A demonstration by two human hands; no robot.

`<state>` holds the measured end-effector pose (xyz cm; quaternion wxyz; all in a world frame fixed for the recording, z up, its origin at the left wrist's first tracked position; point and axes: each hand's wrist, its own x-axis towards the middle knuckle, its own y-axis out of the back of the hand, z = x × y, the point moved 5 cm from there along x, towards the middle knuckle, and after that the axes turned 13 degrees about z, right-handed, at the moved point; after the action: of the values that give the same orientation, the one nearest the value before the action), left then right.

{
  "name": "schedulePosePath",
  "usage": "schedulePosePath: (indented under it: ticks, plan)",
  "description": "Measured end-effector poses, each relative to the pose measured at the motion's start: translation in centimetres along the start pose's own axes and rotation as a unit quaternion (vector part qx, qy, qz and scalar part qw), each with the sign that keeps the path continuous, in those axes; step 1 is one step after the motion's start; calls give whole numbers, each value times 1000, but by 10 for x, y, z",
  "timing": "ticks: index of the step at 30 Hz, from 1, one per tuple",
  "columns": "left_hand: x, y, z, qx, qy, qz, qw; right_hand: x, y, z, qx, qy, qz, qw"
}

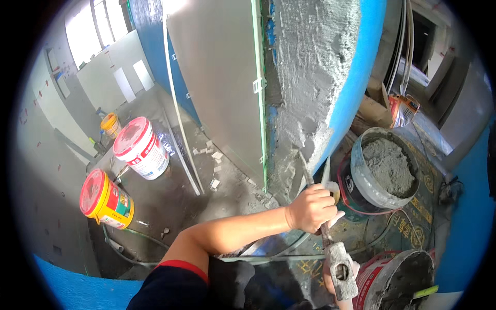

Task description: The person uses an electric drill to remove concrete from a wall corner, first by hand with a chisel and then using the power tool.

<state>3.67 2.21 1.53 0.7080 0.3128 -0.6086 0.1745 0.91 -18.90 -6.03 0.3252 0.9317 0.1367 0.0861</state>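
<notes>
My left hand [312,207] is wrapped round a metal chisel [309,174]. The chisel's far end points at the foot of a column coated in wet grey plaster [305,129]. Its near end sticks out below my fist, close to the grey, mortar-smeared head of a hammer [341,279]. My right hand [355,266] is mostly hidden behind that hammer head, with its fingers closed on the hammer. A thin green corner strip [258,98] runs up the column's edge, left of the wet coat.
A bucket heaped with grey mortar [390,168] stands right of my hands; another mortar-coated bucket [369,284] is nearer. Lidded buckets, one white [150,155] and one yellow [118,204], stand left. A hose [279,257] crosses the floor. Rubble [217,155] lies by the wall.
</notes>
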Motion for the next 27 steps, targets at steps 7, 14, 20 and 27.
schedulePosePath:
  ticks: [7,14,20,27]
  plan:
    - [10,0,-2,-1,13,4,1000,-20,22,-41,182,193,126,956]
    - [11,7,-6,8,27,19,999,-39,22,11,-83,141,48,985]
    - [18,-2,-3,-7,24,26,999,-2,-17,27,123,-85,47,988]
    - [17,13,-7,-10,24,33,999,-46,68,-57,75,302,-61,948]
